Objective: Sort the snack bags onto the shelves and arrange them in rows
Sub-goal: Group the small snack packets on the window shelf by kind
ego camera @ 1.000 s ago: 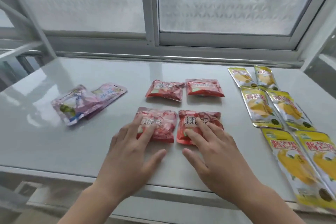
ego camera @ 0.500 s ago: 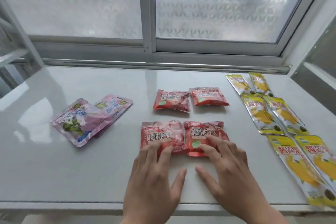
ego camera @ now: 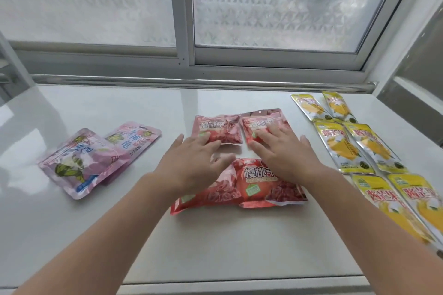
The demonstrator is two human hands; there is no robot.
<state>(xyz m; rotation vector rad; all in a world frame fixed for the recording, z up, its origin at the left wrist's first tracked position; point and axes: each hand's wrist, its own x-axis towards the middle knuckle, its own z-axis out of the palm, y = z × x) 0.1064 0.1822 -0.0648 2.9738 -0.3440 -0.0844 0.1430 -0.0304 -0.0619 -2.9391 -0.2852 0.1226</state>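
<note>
Fingers (ego camera: 203, 145) of the left hand (ego camera: 191, 165) lie straight and flat on the far left red bag (ego camera: 217, 130). Those of the right hand (ego camera: 282, 155) press the same way on the far right red bag (ego camera: 263, 121), and neither hand grips anything. Both bags sit about midway across the white shelf (ego camera: 239, 235), just beyond the two near red bags (ego camera: 268, 187), which touch side by side. Six yellow bags (ego camera: 374, 199) run in two columns at the right, and two pink bags (ego camera: 79, 163) lie overlapped at the left. The red pouches look light, puffy and soft. Their glossy film likely slides easily on the smooth shelf, so flat fingers should be enough to nudge them into line. For lifting, a pinch on the flat sealed edge seems safer than squeezing the filled middle, which could crush the contents.
</note>
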